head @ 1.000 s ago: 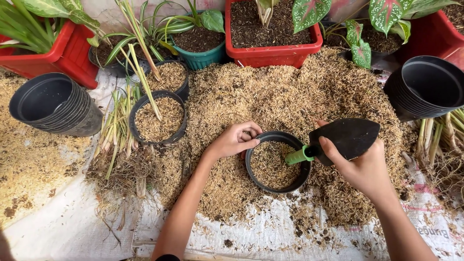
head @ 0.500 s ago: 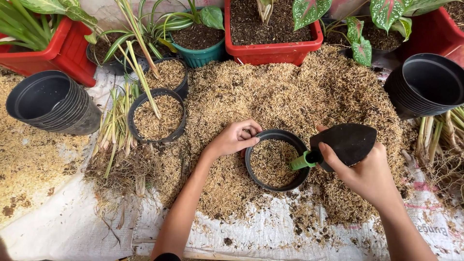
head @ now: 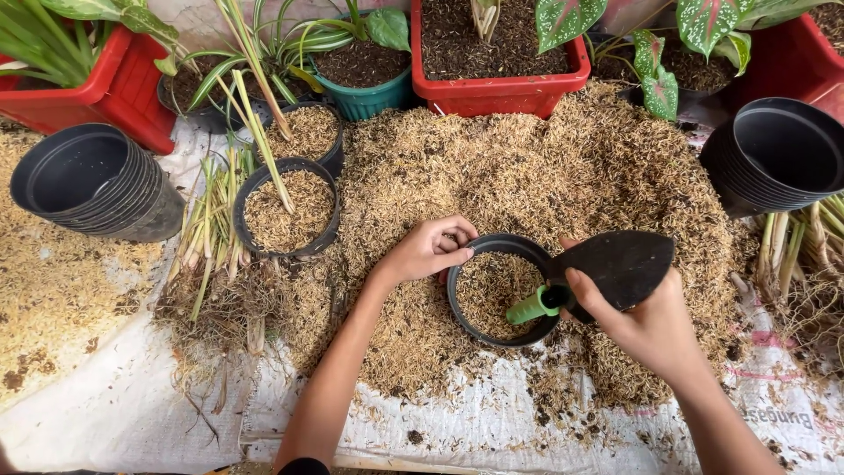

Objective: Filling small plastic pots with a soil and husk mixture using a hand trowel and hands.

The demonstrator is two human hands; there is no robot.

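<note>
- Here, small black pot (head: 498, 290) sitting on the heap of husks (head: 527, 167), part-filled with the same husks; taken as landmark for all below.
- Left hand (head: 429, 251) at the pot's near-left rim, fingers curled closed on the rim edge, thumb along the outside.
- Right hand (head: 646, 325) just right of the pot, fingers wrapped round the black blade of a trowel (head: 607, 268), not the handle; green handle pointing down-left into the pot's mouth, tip among the husks.
- Judged light: thin plastic pot, loose dry fill. Wall likely flexes if squeezed; rim the stiffest place to pinch, as held now.
- Husks loose, apt to spill if the pot tips; best kept level.
- Trowel rigid; blade broad, smooth and probably slippery, green handle the surer hold.
- Left of the pot: two husk-filled pots (head: 288, 209), pale stalks (head: 211, 220) beside them.
- Far left and far right of the pot: stacks of empty black pots (head: 88, 185).
- Beyond the pot: red planters (head: 497, 88) and a teal pot (head: 365, 97) with soil.
- Beneath all: white woven sheet (head: 132, 413).
</note>
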